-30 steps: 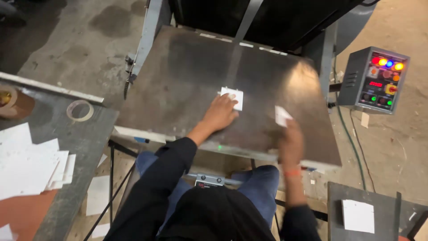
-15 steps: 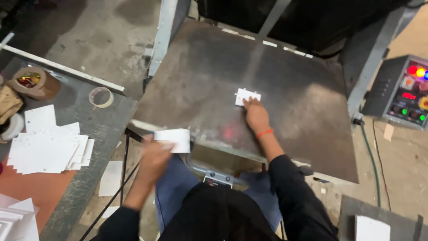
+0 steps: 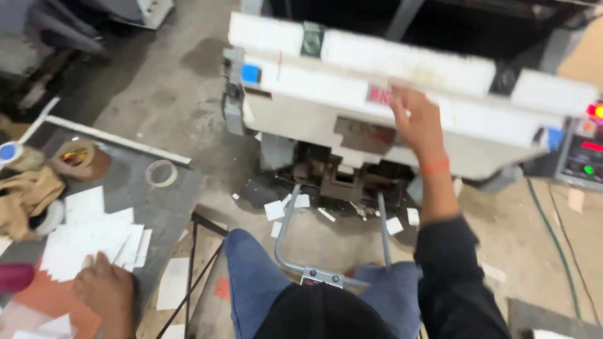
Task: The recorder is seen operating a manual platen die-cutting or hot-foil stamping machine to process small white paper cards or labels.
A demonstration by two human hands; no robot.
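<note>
My right hand (image 3: 417,120) is raised against the white front face of the press plate (image 3: 326,69). Its palm lies flat on the plate and its fingers reach the upper edge. An orange band circles that wrist. My left hand (image 3: 104,290) is low at the left, resting on a loose pile of white cards (image 3: 94,242) on the grey side table (image 3: 169,207). Its fingertips lie over the cards, and I cannot see whether they pinch one. My blue-jeaned knees (image 3: 251,276) flank a grey metal pedal bar (image 3: 286,251).
A tape roll (image 3: 161,173), a brown dish (image 3: 78,158) and a tan cloth (image 3: 28,191) sit on the side table. White scraps (image 3: 295,204) litter the concrete floor under the machine. A control box with lit buttons (image 3: 587,147) stands at the right.
The dark flat plate now shows its white front face, swung up. My right hand left the card on the plate and rose to this face. My left hand carried its card to the pile.
</note>
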